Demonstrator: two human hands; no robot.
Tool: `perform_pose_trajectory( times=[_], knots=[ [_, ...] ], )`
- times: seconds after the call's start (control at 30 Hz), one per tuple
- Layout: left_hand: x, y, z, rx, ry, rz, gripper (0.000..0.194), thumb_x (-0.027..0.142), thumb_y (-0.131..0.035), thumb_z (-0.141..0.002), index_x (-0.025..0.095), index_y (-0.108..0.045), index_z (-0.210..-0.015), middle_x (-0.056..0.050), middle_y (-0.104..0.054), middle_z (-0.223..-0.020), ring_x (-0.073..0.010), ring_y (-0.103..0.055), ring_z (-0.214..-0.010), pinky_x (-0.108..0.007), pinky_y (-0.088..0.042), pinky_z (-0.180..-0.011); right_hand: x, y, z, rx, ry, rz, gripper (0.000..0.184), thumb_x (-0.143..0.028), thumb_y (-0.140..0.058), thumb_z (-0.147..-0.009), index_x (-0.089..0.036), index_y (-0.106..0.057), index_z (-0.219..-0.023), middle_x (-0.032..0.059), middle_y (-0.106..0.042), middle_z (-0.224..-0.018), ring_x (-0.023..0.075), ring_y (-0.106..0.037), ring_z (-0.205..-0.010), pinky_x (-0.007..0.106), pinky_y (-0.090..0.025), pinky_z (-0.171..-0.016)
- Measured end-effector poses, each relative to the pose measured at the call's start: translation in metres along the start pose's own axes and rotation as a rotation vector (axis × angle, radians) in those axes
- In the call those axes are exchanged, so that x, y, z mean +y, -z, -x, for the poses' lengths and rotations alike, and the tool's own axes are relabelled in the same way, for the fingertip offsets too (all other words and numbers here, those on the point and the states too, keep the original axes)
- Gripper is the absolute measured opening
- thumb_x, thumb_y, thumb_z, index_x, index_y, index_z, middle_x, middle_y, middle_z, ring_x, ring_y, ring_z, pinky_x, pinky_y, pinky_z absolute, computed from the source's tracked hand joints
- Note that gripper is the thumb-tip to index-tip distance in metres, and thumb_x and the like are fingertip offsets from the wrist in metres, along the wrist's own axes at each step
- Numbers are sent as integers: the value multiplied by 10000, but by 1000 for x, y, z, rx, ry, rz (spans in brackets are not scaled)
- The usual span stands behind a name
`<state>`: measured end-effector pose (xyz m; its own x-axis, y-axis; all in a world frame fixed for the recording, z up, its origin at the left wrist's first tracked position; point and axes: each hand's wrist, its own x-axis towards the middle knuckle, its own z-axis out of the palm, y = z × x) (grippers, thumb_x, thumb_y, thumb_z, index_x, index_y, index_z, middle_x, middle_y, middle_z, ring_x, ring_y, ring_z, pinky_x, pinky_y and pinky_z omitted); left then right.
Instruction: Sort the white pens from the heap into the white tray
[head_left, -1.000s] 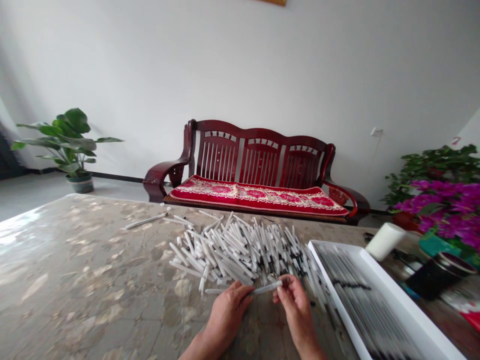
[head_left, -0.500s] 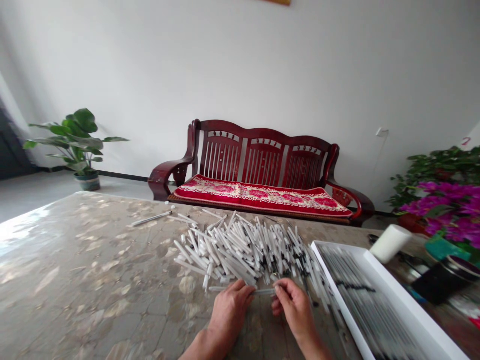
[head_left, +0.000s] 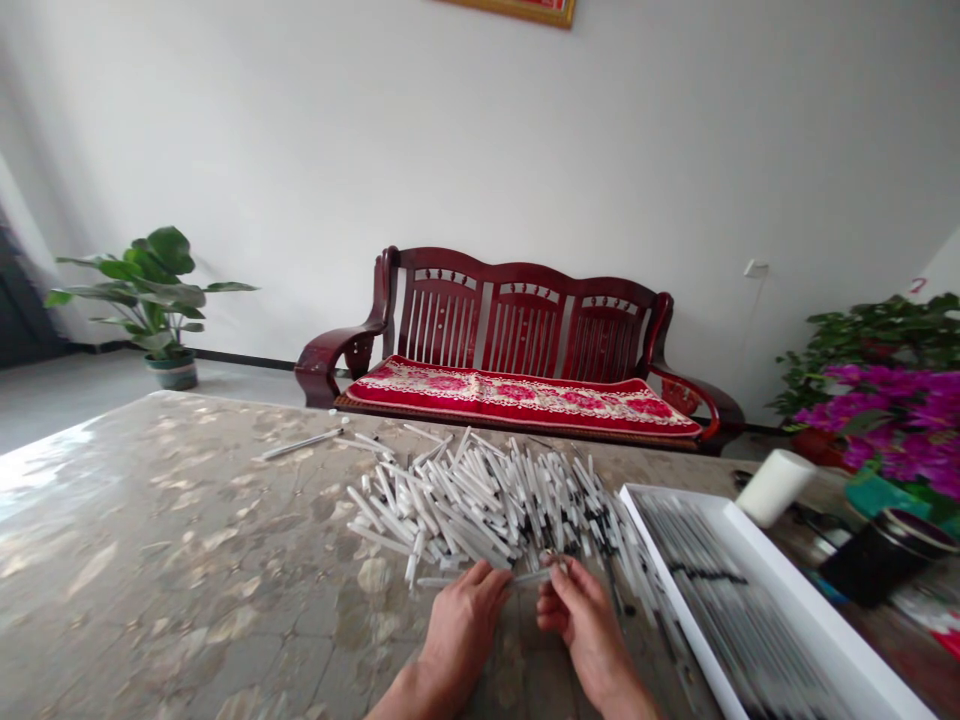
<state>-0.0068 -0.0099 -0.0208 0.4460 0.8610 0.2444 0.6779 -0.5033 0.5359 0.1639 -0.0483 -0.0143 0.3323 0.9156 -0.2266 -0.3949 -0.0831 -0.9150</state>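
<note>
First, locate the work area: the left hand and the right hand sit close together at the near edge of a loose pile of white plastic tubes. Many of these tubes carry black sections and lie crossed at mixed angles on the tabletop, a mottled stone-patterned surface with a glossy sheen. A single white tube is held just clear of the pile, roughly level between the hands. The left hand closes on its left end, with the fingers bunched and the thumb uppermost. The right hand pinches its right end between thumb and fingertips, where a small metallic-looking piece shows, too small to identify. Step in hand, as judged from this grip: one tube is being worked individually at the end carrying that piece. Next move: the grip calls for steady pressure in line with the tube, with neighbouring tubes kept away from the fingers. Just right of the pile lies a white-rimmed tray of long items in parallel rows, blurred; a white cylinder and a black cup stand beyond it
</note>
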Motion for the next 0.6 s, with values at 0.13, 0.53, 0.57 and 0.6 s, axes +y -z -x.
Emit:
perform_pose_trajectory(
  times=[0.13, 0.53, 0.57, 0.6],
  knots=[
    [3, 4, -4, 3, 56, 224, 273, 218, -453, -935, 237, -724, -948, -58, -720, -898, -185, -688, -823, -252, -506, -757, -4, 1, 2, -110, 14, -15, 538, -520, -895, -604, -196, -689, -980, -24, -653, -703, 111, -617, -574, 196, -497, -479],
    [0, 7, -3, -130, -34, 556, 348, 393, -446, -967, 224, -715, -1111, -65, -769, -1025, -205, -702, -920, -288, -521, -876, -20, -1, 10, -140, 118, 173, 425, -581, -782, -711, -204, -715, -896, 5, -683, -762, 162, -640, -656, 210, -443, -464],
    [-2, 5, -4, -125, -9, 554, 384, 411, -417, -976, 218, -704, -1143, -61, -773, -983, -197, -704, -840, -286, -537, -821, -28, 2, 10, -134, 107, 167, 442, -586, -781, -704, -196, -700, -894, 5, -686, -766, 159, -647, -646, 207, -447, -457],
    [-5, 4, -5, -134, 14, 547, 404, 415, -397, -982, 210, -698, -1157, -55, -774, -926, -191, -696, -760, -283, -545, -764, -37, 8, 9, -130, 88, 169, 460, -591, -783, -690, -187, -685, -888, 6, -688, -756, 155, -649, -626, 204, -446, -446]
  ],
)
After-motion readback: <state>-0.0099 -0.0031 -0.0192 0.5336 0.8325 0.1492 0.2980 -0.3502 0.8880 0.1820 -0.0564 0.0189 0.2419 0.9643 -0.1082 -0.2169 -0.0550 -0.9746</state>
